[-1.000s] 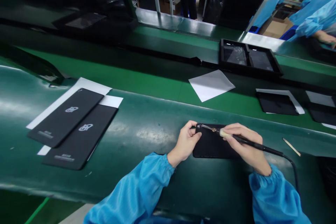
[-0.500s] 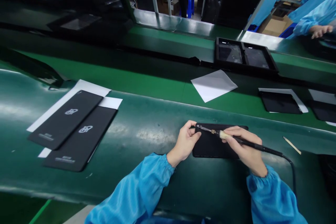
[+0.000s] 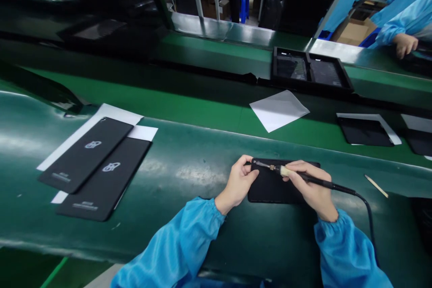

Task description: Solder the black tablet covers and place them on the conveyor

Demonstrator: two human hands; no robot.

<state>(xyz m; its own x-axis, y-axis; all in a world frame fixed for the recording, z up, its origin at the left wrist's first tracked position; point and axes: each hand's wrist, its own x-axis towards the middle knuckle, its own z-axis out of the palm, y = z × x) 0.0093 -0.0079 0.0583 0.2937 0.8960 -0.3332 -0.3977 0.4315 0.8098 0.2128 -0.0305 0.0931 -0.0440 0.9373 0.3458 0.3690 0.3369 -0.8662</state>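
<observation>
A flat black panel (image 3: pixel 273 186) lies on the green work surface in front of me. My left hand (image 3: pixel 239 182) pinches its upper left corner between thumb and fingers. My right hand (image 3: pixel 312 186) grips a corded soldering iron (image 3: pixel 281 170) like a pen, above the panel. The iron's metal tip points left and meets the panel's upper left corner, close to my left fingertips. Whether the tip touches is too small to tell. Two black back covers (image 3: pixel 92 155) with pale logos overlap on white sheets at the left.
A thin wooden stick (image 3: pixel 376 186) lies right of my right hand. Beyond are a white sheet (image 3: pixel 279 110), black panels on paper (image 3: pixel 366 131) and a black two-part tray (image 3: pixel 312 71). A co-worker's hand (image 3: pixel 404 45) shows at the upper right.
My right hand and the iron have shifted slightly left, and the cord with them. The tray has moved slightly left, the sheets beyond slightly right. The co-worker's hand has lowered.
</observation>
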